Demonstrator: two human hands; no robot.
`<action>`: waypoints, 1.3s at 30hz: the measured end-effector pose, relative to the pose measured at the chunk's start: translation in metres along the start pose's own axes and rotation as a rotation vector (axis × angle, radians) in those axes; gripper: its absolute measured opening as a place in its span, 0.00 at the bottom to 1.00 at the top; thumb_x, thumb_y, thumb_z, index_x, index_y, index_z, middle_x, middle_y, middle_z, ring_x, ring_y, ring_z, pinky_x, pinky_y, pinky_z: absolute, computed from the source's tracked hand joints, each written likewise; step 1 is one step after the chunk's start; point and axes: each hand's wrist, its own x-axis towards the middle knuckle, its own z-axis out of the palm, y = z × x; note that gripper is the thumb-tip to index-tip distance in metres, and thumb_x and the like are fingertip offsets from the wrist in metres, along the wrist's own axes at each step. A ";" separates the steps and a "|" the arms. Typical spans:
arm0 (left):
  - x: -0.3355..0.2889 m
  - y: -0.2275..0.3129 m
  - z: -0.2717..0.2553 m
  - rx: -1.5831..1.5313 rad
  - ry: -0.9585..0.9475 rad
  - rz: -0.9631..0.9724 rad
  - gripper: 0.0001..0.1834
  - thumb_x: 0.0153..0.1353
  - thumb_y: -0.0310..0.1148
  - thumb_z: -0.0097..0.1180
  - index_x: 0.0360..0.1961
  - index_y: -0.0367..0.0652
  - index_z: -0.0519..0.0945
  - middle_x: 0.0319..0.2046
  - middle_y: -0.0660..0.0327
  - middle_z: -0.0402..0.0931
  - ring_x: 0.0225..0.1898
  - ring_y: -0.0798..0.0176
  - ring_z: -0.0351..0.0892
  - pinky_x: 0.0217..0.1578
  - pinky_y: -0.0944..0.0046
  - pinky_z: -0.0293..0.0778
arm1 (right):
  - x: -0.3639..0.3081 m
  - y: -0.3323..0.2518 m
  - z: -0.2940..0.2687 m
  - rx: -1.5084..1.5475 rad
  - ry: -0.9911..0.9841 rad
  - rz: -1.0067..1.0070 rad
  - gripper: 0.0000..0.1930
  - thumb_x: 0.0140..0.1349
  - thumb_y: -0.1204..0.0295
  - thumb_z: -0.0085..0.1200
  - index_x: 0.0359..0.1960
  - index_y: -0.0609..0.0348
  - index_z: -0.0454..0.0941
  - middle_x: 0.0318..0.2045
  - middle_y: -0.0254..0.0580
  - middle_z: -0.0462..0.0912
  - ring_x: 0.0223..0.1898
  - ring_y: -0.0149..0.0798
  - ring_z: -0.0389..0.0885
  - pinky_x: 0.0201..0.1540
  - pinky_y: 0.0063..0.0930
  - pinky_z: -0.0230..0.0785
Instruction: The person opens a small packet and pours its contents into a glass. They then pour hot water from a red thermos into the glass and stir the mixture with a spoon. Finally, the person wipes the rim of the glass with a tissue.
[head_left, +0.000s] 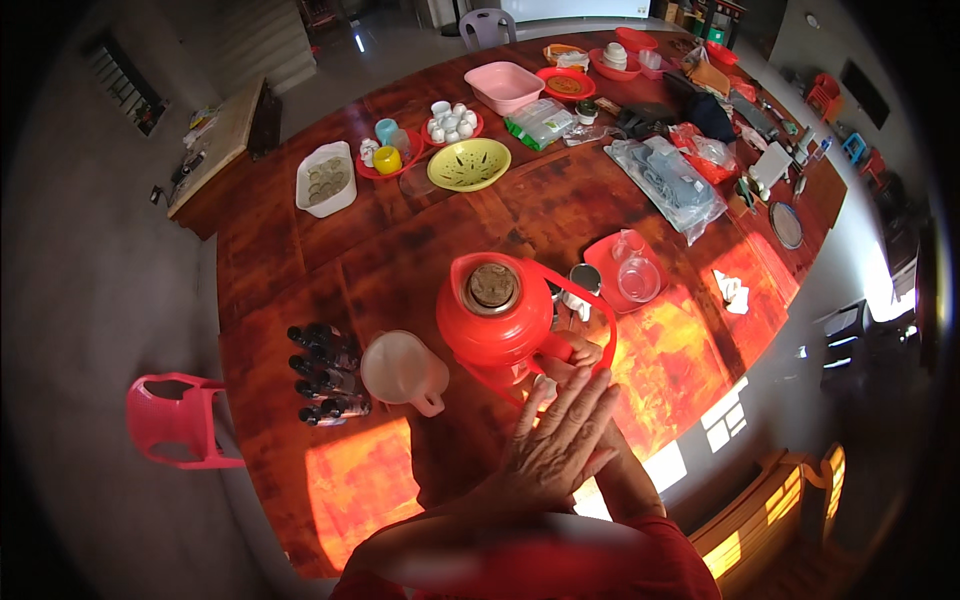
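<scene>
Right grip [582, 352] closing round side handle of red thermos [487, 338], partly hidden tbh. Left grip [560, 440] crossing over it, fingers stretching out flat, can't tell what's under palm. Corked thermos sitting above counter [400, 255], between whitish jug [392, 366] and red tray [606, 262].

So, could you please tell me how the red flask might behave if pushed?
The red flask could tip, as it looks tall. Being smooth and rounded, it may feel slippery. Its loop handle, leaning to one side, might swing.
</scene>
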 end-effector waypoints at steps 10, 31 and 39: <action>-0.078 0.010 -0.037 -0.341 0.429 0.250 0.14 0.54 0.30 0.59 0.43 0.45 0.78 0.48 0.59 0.72 0.46 0.58 0.72 0.45 0.62 0.69 | -0.135 -0.107 -0.003 -0.134 0.207 0.011 0.09 0.51 0.83 0.54 0.35 0.68 0.78 0.30 0.35 0.79 0.31 0.26 0.75 0.36 0.20 0.66; -0.080 0.020 0.029 -0.776 -0.263 -0.094 0.22 0.48 0.29 0.68 0.46 0.41 0.75 0.41 0.58 0.71 0.38 0.61 0.74 0.36 0.66 0.72 | -0.309 -0.042 -0.071 -0.402 0.288 0.235 0.12 0.52 0.68 0.63 0.25 0.63 0.75 0.22 0.38 0.74 0.26 0.35 0.73 0.30 0.31 0.65; -0.107 -0.024 0.018 -1.084 0.056 -0.540 0.20 0.50 0.17 0.62 0.45 0.39 0.73 0.37 0.64 0.75 0.34 0.76 0.72 0.31 0.77 0.67 | -0.279 -0.034 -0.081 -0.501 0.177 0.289 0.12 0.53 0.68 0.63 0.26 0.64 0.75 0.22 0.40 0.74 0.26 0.36 0.74 0.30 0.32 0.65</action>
